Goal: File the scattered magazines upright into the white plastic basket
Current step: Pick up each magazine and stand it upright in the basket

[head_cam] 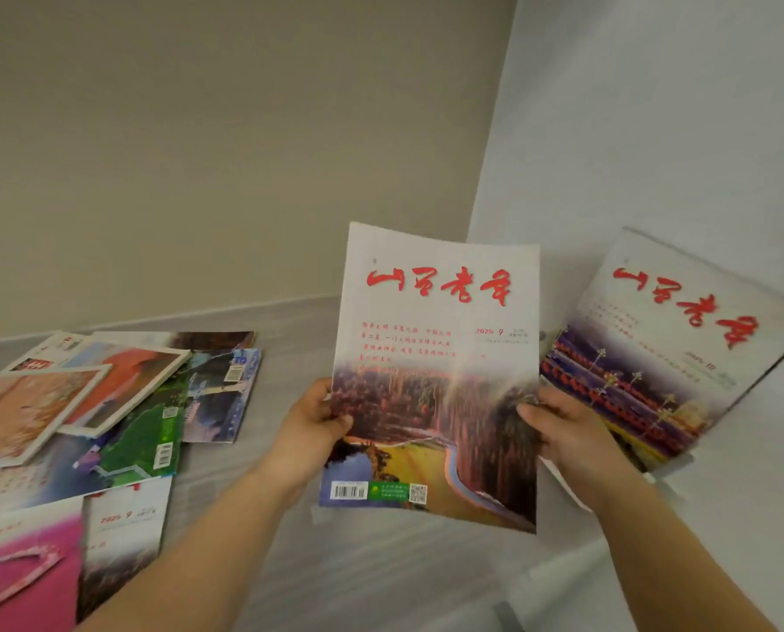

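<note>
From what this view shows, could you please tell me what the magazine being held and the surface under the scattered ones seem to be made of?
The held magazine, gripped by the left hand and right hand, looks like thin coated paper: its top edge curls softly and the printed cover has a slight sheen. The surface looks like pale grey laminate or wood-effect board, going by faint streaky grain; blur leaves that open.

I was probably in a home: plain beige wall [198, 152], grey surface [335, 577], scattered magazines [121, 403].

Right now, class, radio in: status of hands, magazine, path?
Both hands, left and right, grip one magazine upright. Another leans at right. Pile still scattered left. Basket unclear.
</note>
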A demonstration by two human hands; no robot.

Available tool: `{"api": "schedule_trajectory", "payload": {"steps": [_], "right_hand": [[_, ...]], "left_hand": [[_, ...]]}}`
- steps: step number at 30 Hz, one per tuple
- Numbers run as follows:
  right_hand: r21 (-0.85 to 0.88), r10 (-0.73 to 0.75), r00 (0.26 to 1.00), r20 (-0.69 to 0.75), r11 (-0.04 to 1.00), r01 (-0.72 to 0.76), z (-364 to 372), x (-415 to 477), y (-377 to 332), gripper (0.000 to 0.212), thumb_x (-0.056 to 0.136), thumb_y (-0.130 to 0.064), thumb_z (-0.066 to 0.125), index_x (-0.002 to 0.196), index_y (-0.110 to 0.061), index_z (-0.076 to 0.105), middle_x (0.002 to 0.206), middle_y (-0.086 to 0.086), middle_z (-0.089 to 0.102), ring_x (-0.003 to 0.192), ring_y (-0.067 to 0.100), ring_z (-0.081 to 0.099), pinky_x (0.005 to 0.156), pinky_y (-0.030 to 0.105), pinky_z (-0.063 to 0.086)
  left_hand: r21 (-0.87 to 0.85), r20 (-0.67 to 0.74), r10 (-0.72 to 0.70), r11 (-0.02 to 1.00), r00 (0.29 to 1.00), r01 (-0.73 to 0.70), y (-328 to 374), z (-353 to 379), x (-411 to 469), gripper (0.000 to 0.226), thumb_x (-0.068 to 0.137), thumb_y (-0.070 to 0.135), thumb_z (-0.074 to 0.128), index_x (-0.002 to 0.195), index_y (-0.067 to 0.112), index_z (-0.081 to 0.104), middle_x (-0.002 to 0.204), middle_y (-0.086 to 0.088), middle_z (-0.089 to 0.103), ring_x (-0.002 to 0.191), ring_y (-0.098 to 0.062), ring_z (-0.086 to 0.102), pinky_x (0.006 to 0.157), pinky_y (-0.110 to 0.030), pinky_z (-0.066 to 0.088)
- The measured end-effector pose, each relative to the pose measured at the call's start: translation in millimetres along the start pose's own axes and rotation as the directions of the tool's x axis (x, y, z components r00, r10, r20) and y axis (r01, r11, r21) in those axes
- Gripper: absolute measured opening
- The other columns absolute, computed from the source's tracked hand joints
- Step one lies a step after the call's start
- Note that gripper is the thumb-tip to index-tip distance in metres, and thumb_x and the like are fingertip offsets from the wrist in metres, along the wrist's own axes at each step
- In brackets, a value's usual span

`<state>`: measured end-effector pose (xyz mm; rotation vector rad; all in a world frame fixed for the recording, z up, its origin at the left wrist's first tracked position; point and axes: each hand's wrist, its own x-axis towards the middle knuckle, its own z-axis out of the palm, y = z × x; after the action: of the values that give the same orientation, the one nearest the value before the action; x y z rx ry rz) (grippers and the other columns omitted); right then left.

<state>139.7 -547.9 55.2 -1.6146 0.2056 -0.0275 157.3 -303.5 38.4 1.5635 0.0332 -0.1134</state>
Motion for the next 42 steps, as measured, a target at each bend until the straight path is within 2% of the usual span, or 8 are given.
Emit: {"api": "schedule_trajectory", "payload": {"steps": [4, 7, 14, 20, 28, 33, 37, 42], "right_hand": [[-0.097, -0.144, 0.988, -0.053, 0.986, 0.138, -44, 5, -35, 0.026, 0.085, -0.006, 0.052, 0.075, -0.024, 0.068, 0.074, -0.010, 0.071, 0.080, 0.014, 0.064, 0.070, 0.028, 0.050], [-0.117, -0.245, 0.964, -0.107, 0.966, 0.232, -74, 5, -49, 0.026, 0.084, -0.006, 0.052, 0.074, -0.025, 0.066, 0.060, -0.015, 0.070, 0.064, 0.002, 0.066, 0.054, 0.014, 0.052], [-0.218, -0.335, 0.922, -0.193, 0.931, 0.293, -129, 20, -43, 0.027, 0.081, 0.003, 0.054, 0.076, -0.021, 0.063, 0.052, -0.028, 0.065, 0.055, -0.012, 0.060, 0.045, 0.003, 0.044], [-0.291, -0.307, 0.907, -0.288, 0.931, 0.222, -157, 24, -25, 0.032, 0.079, 0.008, 0.053, 0.086, -0.022, 0.058, 0.092, 0.000, 0.065, 0.083, 0.016, 0.059, 0.076, 0.029, 0.045], [-0.315, -0.302, 0.876, -0.376, 0.931, 0.185, -166, 27, -10, 0.032, 0.079, 0.010, 0.052, 0.102, -0.011, 0.058, 0.095, -0.005, 0.059, 0.076, 0.005, 0.056, 0.062, 0.007, 0.044], [-0.421, -0.263, 0.867, -0.423, 0.904, 0.069, -162, 29, 9, 0.037, 0.079, 0.007, 0.054, 0.112, -0.009, 0.057, 0.102, -0.005, 0.056, 0.091, 0.012, 0.053, 0.082, 0.023, 0.040], [-0.479, -0.235, 0.860, -0.454, 0.878, -0.013, -154, 33, 24, 0.035, 0.080, 0.003, 0.056, 0.113, -0.008, 0.057, 0.107, 0.006, 0.064, 0.091, 0.017, 0.056, 0.079, 0.023, 0.041], [-0.479, -0.240, 0.806, -0.541, 0.876, -0.061, -151, 41, 27, 0.027, 0.080, 0.001, 0.056, 0.106, -0.007, 0.059, 0.105, 0.014, 0.067, 0.085, 0.022, 0.058, 0.076, 0.026, 0.043]], "left_hand": [[0.069, -0.018, 0.121, 0.990, 0.993, -0.119, 31, 41, 29, 0.027, 0.084, -0.011, 0.048, 0.101, 0.008, 0.057, 0.090, -0.005, 0.063, 0.059, -0.002, 0.063, 0.052, -0.007, 0.050], [0.220, -0.024, 0.228, 0.951, 0.973, -0.217, 58, 68, 52, 0.021, 0.084, -0.002, 0.055, 0.103, -0.002, 0.063, 0.084, -0.004, 0.063, 0.061, -0.008, 0.055, 0.047, -0.002, 0.044], [0.443, 0.001, 0.310, 0.852, 0.951, -0.279, 82, 142, 93, 0.026, 0.080, -0.003, 0.057, 0.106, -0.002, 0.057, 0.088, -0.010, 0.056, 0.084, -0.022, 0.053, 0.075, -0.028, 0.041], [0.459, 0.127, 0.235, 0.847, 0.964, -0.267, 77, 182, 111, 0.020, 0.085, -0.002, 0.050, 0.104, -0.002, 0.054, 0.104, -0.022, 0.061, 0.096, -0.030, 0.057, 0.085, -0.036, 0.046], [0.478, 0.220, 0.234, 0.820, 0.947, -0.314, 76, 216, 141, 0.011, 0.084, -0.003, 0.050, 0.088, 0.007, 0.048, 0.088, -0.017, 0.054, 0.087, -0.024, 0.051, 0.087, -0.041, 0.046], [0.534, 0.293, 0.091, 0.811, 0.952, -0.241, 56, 228, 160, 0.017, 0.085, -0.004, 0.046, 0.070, 0.005, 0.050, 0.072, -0.018, 0.055, 0.082, -0.028, 0.053, 0.079, -0.038, 0.046], [0.574, 0.342, -0.009, 0.794, 0.940, -0.201, 40, 229, 171, 0.023, 0.085, -0.005, 0.044, 0.103, -0.011, 0.057, 0.108, -0.033, 0.060, 0.104, -0.043, 0.057, 0.094, -0.047, 0.047], [0.550, 0.310, 0.040, 0.807, 0.950, -0.214, 43, 238, 181, 0.025, 0.086, -0.003, 0.040, 0.101, -0.009, 0.058, 0.108, -0.029, 0.062, 0.099, -0.040, 0.058, 0.083, -0.037, 0.046]]}}
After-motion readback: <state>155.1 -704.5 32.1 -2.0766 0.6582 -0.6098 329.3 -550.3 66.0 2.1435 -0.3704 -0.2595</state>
